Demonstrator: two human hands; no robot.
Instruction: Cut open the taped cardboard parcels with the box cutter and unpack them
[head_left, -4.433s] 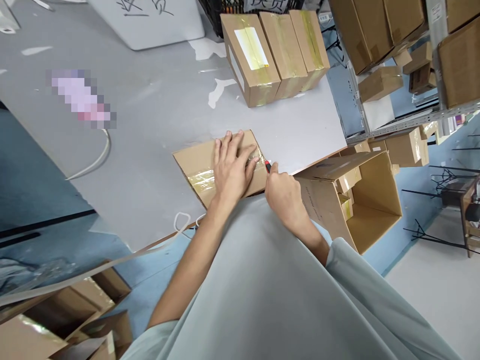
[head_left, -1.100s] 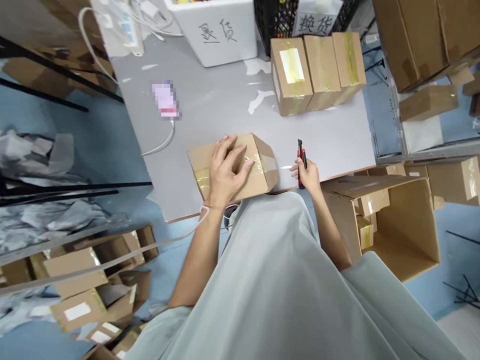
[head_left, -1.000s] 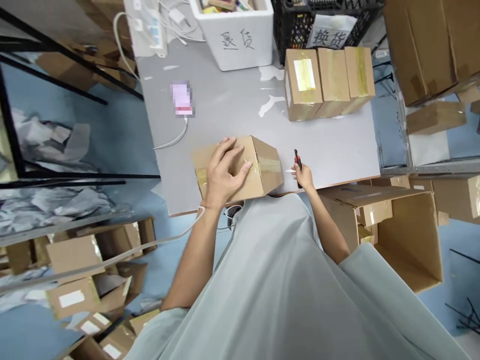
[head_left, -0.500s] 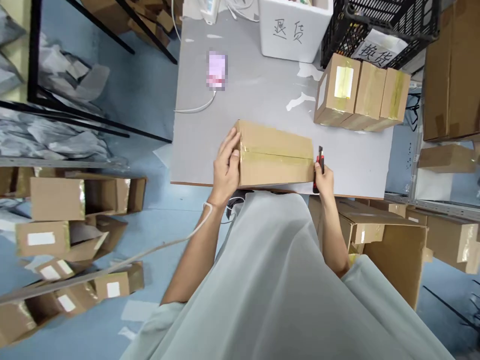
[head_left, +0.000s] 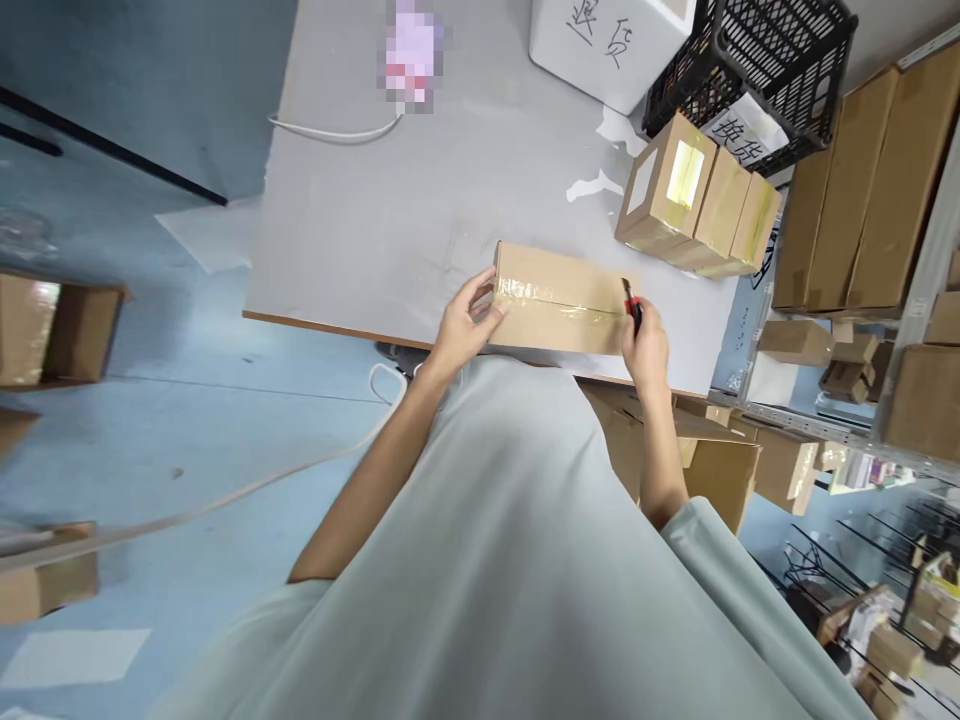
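Note:
A long cardboard box [head_left: 562, 328] lies at the front edge of the grey table, with shiny tape along its top seam. My left hand [head_left: 466, 325] grips the box's left end, fingers bent against that side and thumb by the near corner. In my right hand [head_left: 646, 345] is a red and black utility knife [head_left: 634, 308]. Its tip points up and away, over the box's right end. My right fingers are closed around the handle, close to that end; whether they touch the cardboard I cannot tell.
Three taped boxes [head_left: 694, 205] stand in a row at the table's right. Behind them are a black crate [head_left: 784, 70] and a white bin [head_left: 600, 45]. A pixelated pink item [head_left: 411, 55] with a white cable [head_left: 337, 133] lies at the back left. Shelves with cartons [head_left: 847, 215] flank the right.
The view has swung to the right. The knife has risen from beside the box's right end to over it, its tip now tilted left. My left fingers have spread a little at the box's left end.

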